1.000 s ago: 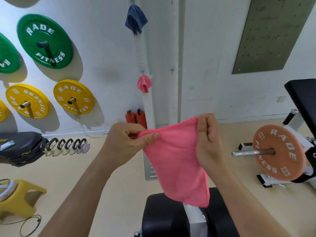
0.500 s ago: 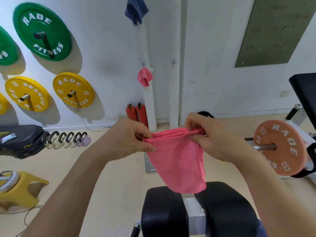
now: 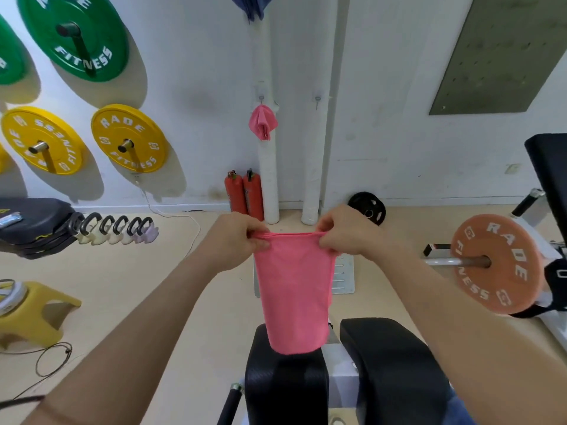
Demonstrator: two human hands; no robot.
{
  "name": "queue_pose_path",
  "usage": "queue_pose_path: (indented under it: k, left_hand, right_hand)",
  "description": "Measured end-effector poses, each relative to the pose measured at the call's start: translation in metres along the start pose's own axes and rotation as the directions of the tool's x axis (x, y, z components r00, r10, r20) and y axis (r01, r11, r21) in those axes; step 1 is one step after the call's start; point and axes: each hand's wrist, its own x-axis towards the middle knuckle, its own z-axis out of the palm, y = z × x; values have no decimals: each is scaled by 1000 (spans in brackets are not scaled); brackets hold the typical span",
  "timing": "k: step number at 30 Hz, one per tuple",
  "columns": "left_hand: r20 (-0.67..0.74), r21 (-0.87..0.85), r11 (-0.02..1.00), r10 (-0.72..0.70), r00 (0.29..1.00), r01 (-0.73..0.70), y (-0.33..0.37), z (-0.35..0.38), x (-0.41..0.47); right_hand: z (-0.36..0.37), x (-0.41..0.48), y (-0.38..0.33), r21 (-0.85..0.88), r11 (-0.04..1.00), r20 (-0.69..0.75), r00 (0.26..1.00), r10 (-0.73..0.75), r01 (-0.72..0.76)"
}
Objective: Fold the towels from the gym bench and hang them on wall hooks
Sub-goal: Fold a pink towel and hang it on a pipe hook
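Observation:
A pink towel hangs folded in front of me, its lower end just above the black gym bench pads. My left hand pinches its top left corner and my right hand pinches the top right corner, holding the top edge level. On the white wall a second pink towel hangs from a hook, and a blue towel hangs higher up at the frame's top edge. A bare hook sits to the right of the pink one.
Green and yellow weight plates are mounted on the left wall. Two red extinguishers stand by white pipes. An orange plate on a bar is at the right, kettlebells and a yellow stool at the left.
My right hand came down from holding the towel upright and both hands drew apart, stretching the top edge flat. The view tilted downward, so the bench shows more.

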Motion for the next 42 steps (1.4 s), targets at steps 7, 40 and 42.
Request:
queue_pose_path:
  k: [7, 40, 42]
  left_hand:
    - [-404, -138, 986, 34, 914, -98, -3, -6, -1]
    - [738, 227, 952, -32, 674, -203, -95, 201, -238]
    - [786, 140, 989, -87, 612, -40, -102, 196, -235]
  right_hand:
    - [-2, 16, -8, 305, 944, -339, 941, -15, 124]
    - [276, -147, 153, -295, 919, 489, 868, -91, 263]
    - [265, -142, 149, -233, 956, 519, 854, -34, 179]
